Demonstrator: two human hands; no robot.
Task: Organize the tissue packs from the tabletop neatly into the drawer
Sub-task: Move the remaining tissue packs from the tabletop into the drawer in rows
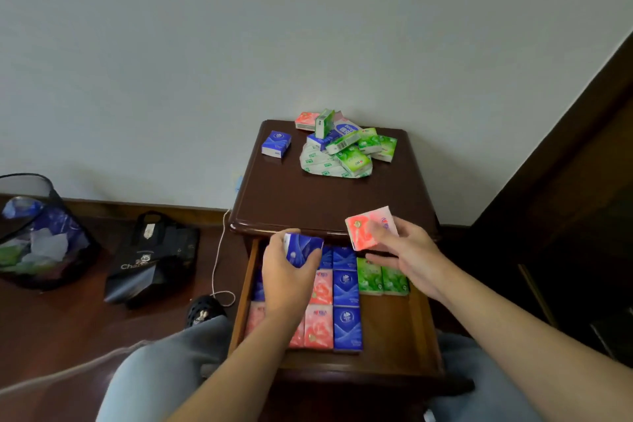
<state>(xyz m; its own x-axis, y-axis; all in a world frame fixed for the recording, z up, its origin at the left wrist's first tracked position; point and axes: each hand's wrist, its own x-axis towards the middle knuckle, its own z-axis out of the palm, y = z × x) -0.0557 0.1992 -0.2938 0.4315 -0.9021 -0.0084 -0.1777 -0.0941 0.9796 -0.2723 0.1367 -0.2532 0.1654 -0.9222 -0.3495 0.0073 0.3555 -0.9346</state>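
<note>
Now the left hand (291, 271) holds a blue pack (303, 248) over the drawer's (394, 329) back edge; the right hand (404, 250) pinches a pink pack (363, 228), maybe by its corner.

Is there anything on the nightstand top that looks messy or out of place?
Yes. The tissue packs at the back lie in a jumbled heap on a crumpled wrapper, and one blue pack sits apart.

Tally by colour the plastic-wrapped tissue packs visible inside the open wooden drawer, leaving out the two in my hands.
Blue plastic-wrapped tissue packs: 5
Pink plastic-wrapped tissue packs: 4
Green plastic-wrapped tissue packs: 2
Total: 11 showing in the wooden drawer; the left hand and forearm may hide more.
</note>
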